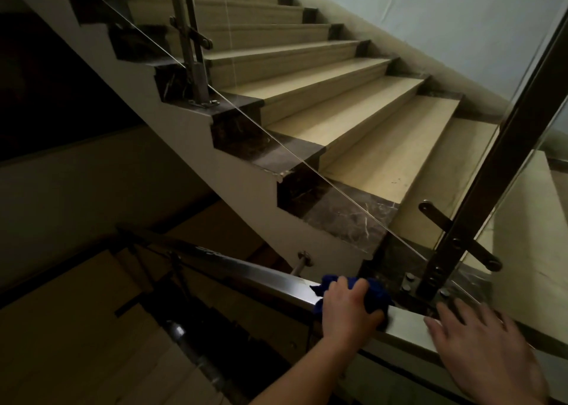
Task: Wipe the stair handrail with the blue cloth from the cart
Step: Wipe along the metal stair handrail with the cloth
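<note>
- Grips the blue cloth [379, 294] in the left hand [345, 308], with the fingers [356, 288] curled close together over the top of the bunch and the thumb hooked round its right end.
- Presses that cloth down on the flat top of the metal handrail [276, 277]. Bunched up, with folds spilling out past the left fingertips on the far side and a corner poking out leftward beyond the knuckles.
- Lays the right hand [482, 352] over the same rail, to the right of the left thumb and apart from the cloth, with the fingers [445, 315] straight, spread and holding nothing.
- Cannot tell whether the right palm touches the rail or sits just above it: too blurred there.
- Just beyond the right fingertips: the foot of a dark metal post [491, 174] slanting up to the upper right, a flat bracket [458, 235] crossing it higher up, and small round fittings beside its base.
- Beyond the left fingertips: a round-headed stud [304, 256] on a short stem, then stairs [368, 146] with beige treads and dark marble ends climbing away to the upper left.
- Left of the left knuckles: bare rail sloping down into shadow.
- Below the left wrist: a lower flight [92, 312], only dimly seen.
</note>
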